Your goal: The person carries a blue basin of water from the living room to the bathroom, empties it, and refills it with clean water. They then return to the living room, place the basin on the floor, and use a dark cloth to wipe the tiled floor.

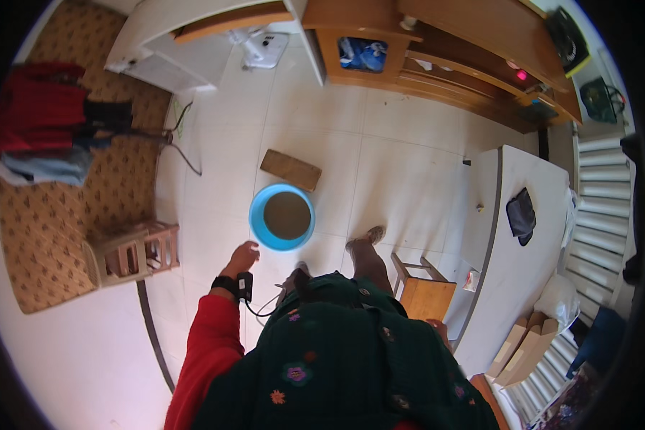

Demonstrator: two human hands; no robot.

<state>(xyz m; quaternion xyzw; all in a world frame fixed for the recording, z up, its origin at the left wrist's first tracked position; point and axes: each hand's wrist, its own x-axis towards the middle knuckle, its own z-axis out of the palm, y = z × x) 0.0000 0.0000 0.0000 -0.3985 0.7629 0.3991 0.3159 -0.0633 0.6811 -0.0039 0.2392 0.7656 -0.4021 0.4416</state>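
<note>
On my feed, the blue basin (259, 216) sits on the pale tiled floor (322, 158), ahead of the person's feet (375, 233), murky greyish-brown inside. And there's the left hand (242, 260), just off the basin's near left side! I see it bare and holding nothing, fingers loosely bent, their tips apart from the thumb; it isn't clamped on the basin, and from up here I can't tell whether a fingertip brushes the rim. A small black device (244, 287) rides on that wrist, with a cable (261, 314) looping toward the body. Over to the right, the right hand (439, 328) only peeks out past the dark green garment (322, 365), by the near edge of the wooden stool (426, 297); fingers together or apart, touching the seat or not, I can't tell. The basin lies well apart from that one, far and to its left. Just beyond the basin I've got a flat brown block (292, 170) lying slantwise, its right end close to the far rim.
</note>
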